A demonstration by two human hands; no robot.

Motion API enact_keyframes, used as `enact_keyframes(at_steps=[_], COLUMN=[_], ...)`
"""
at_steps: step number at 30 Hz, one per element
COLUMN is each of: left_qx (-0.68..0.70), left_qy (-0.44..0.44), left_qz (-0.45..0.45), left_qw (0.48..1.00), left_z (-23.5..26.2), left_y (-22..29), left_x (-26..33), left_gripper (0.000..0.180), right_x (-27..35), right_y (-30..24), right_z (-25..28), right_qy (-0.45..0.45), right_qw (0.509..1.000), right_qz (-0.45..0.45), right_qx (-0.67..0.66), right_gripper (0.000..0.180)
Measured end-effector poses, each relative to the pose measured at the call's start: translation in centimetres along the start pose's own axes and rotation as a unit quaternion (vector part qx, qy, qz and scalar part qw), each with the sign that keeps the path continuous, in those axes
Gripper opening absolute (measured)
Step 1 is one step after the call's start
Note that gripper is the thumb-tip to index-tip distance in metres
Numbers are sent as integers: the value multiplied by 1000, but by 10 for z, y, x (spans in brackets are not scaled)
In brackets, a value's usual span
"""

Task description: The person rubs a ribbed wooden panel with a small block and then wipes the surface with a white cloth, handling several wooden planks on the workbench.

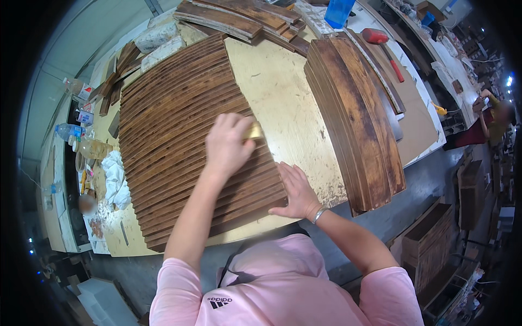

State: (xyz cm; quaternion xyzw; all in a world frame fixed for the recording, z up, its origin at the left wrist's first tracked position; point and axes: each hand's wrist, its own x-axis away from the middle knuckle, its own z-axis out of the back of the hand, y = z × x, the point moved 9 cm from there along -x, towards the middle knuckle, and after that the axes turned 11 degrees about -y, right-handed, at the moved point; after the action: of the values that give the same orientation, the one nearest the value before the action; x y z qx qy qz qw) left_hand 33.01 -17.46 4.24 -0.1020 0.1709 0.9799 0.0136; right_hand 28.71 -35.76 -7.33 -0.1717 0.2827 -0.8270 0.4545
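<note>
A wide row of dark brown wooden slats (174, 136) lies side by side on the pale worktable. Over its right-hand part, my left hand (229, 145) is closed on a small yellow block (253, 131), pressed to the slats near their ends. Motion smears the block a little, and the fingers partly cover it. My right hand (296, 194) rests with fingers spread against the slats' right end at the near corner, holding nothing. A metal band circles that wrist.
To the right stands a stack of curved brown boards (353, 125), with a red-headed mallet (375, 36) beyond it. More boards (234, 19) lie at the back. Bottles (68, 130) and a white cloth (115, 179) sit at left. Another person (489, 122) is far right.
</note>
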Motion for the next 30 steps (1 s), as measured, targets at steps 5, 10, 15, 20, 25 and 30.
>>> enact_keyframes(at_steps=[5,10,15,20,25,30], left_qx=[-86,-71,-5,-57,-127,-106], left_qy=[-91,-20,-34,-15,-9,146], left_qz=[28,96,21,61,262,247], left_qw=[992,993,999,996,957,952], left_z=[-16,20,-31,7,80,113], left_y=[-19,-51,-5,-66,-192,-183], left_x=[6,21,-30,37,168,179], left_gripper=[35,30,36,37,39,36], right_x=[1,4,1,1,2,0], right_y=[3,5,0,0,3,0], right_z=[0,-1,-2,0,-1,-4], right_qy=[-7,6,-16,-5,13,-5], right_qw=[1000,1000,1000,1000,1000,1000], right_qz=[-8,1,3,13,6,7], right_qx=[-1,-3,8,13,13,28], right_gripper=[126,125,125,124,121,121])
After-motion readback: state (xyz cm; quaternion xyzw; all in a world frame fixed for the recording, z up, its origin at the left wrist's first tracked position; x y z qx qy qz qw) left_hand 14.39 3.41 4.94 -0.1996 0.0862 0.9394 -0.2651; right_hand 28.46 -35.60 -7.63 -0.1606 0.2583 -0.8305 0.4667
